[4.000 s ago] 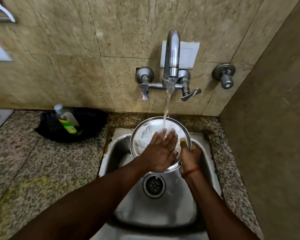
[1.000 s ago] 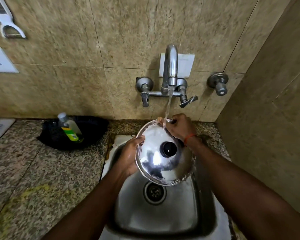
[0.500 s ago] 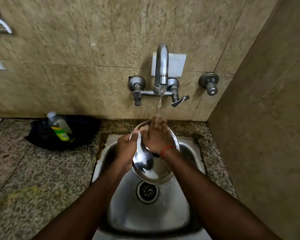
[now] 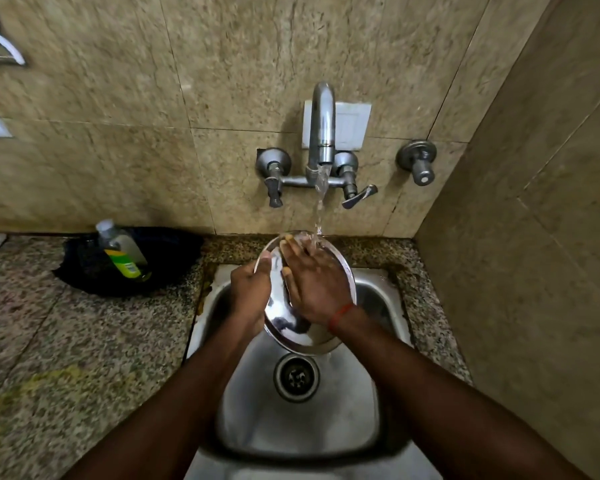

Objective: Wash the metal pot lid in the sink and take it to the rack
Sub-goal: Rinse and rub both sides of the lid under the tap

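Over the steel sink (image 4: 326,427) our left grip (image 4: 252,292) clasps the round shiny metal lid (image 4: 302,336) by its left rim (right grip (image 4: 316,289) spread flat upon it).

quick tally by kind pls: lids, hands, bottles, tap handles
lid: 1
hands: 2 (left hand grips the rim, right hand lies flat on the lid)
bottle: 1
tap handles: 3
total: 7
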